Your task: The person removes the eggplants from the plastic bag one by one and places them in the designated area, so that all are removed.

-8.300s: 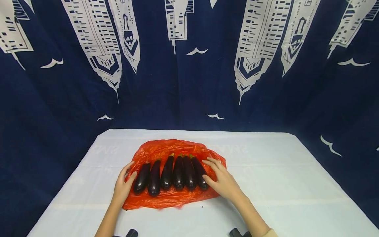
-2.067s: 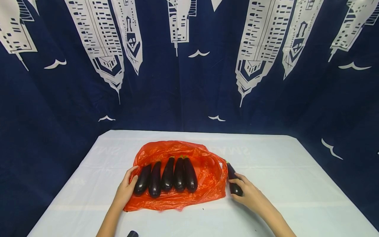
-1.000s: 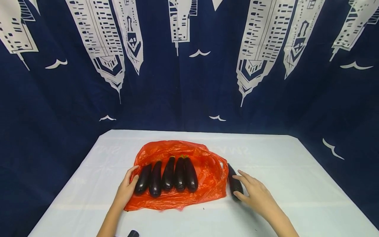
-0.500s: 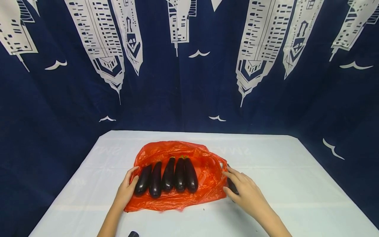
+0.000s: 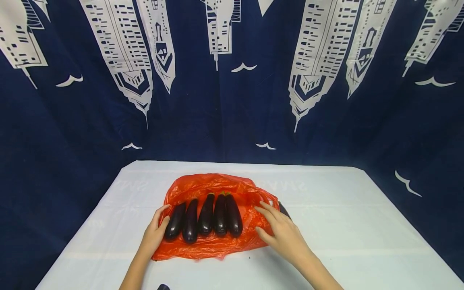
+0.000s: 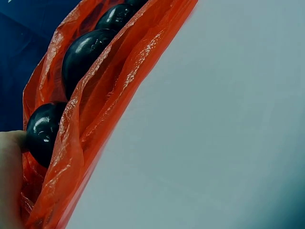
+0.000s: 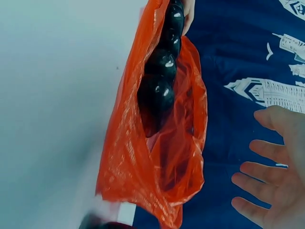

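Several glossy dark eggplants (image 5: 205, 215) lie side by side in the opened red plastic bag (image 5: 203, 251). My left hand (image 5: 154, 231) grips the bag's left edge, with the thumb against the leftmost eggplant (image 6: 45, 133); its other fingers are mostly hidden. Over the bag's right end hovers my right hand (image 5: 284, 233), fingers spread and holding nothing. In the right wrist view, that hand (image 7: 279, 171) shows apart from the bag (image 7: 128, 167). One more eggplant (image 5: 284, 210) lies on the table just outside the bag's right side, largely hidden behind the right hand.
The white table (image 5: 362, 225) extends around the bag on all sides. A dark blue curtain (image 5: 232, 108) with white building prints hangs behind it. A small black object (image 5: 163, 286) shows at the bottom edge of the head view.
An eggplant moved from the bag's right end onto the table outside it. My right hand released it, then moved left over the bag. The left hand stayed at the bag's left edge.
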Tool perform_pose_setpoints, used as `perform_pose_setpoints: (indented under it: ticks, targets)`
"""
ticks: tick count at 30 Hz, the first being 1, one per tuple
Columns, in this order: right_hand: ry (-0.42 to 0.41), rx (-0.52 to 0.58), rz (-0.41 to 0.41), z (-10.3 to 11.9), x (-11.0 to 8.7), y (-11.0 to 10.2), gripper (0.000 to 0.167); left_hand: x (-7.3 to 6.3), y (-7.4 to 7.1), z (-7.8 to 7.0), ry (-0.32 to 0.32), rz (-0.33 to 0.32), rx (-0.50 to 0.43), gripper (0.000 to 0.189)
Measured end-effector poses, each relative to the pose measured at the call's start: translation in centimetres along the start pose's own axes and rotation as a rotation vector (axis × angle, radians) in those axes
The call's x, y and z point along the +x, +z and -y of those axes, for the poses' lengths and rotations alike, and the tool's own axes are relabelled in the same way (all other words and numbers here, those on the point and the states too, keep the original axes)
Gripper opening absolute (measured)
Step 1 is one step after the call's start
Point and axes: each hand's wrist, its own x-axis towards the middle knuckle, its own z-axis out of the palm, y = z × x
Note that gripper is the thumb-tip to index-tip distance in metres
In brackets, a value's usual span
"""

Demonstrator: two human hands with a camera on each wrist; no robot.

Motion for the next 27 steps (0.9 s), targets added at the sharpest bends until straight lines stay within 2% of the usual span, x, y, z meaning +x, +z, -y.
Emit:
perform_pose_setpoints:
  ticks: [6, 16, 27]
  targets:
    - [-0.004, 0.030, 0.005, 0.9, 0.8, 0.7, 0.048, 0.1, 0.0, 0.1, -0.005, 0.009, -0.009, 0.047]
    - [-0.012, 0.064, 0.061, 1.8, 2.4, 2.4, 0.052, 0.2, 0.0, 0.2, -0.003, 0.011, -0.021, 0.047]
    - [-0.001, 0.123, 0.198, 2.2, 3.6, 5.0, 0.055, 0.2, 0.0, 0.2, -0.002, 0.009, -0.014, 0.047]
